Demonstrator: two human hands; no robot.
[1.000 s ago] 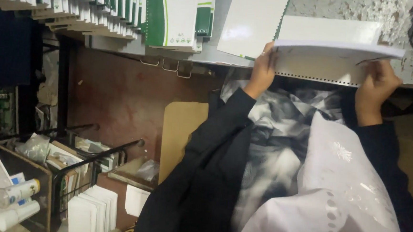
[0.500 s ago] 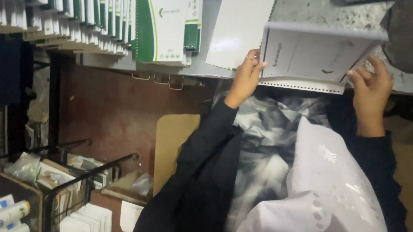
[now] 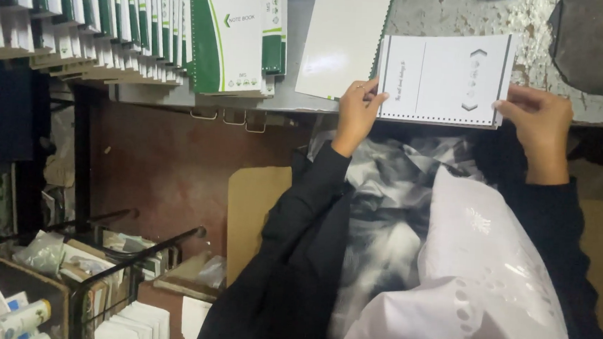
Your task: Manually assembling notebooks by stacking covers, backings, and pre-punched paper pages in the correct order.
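Your left hand (image 3: pixel 356 110) and right hand (image 3: pixel 538 121) pinch opposite short ends of the punched white sheet stack (image 3: pixel 443 77), its long axis lying crosswise on the grey worktable (image 3: pixel 451 11).

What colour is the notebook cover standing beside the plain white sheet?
Green and white notebook cover, clearest in the head view.

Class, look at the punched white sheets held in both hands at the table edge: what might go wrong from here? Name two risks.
1. The stack of punched sheets lies at the very edge of the table, gripped only at its sides by the left hand and right hand; sheets may slip off or fan out of line.
2. The white board lies right beside it; a sideways nudge might shift it.
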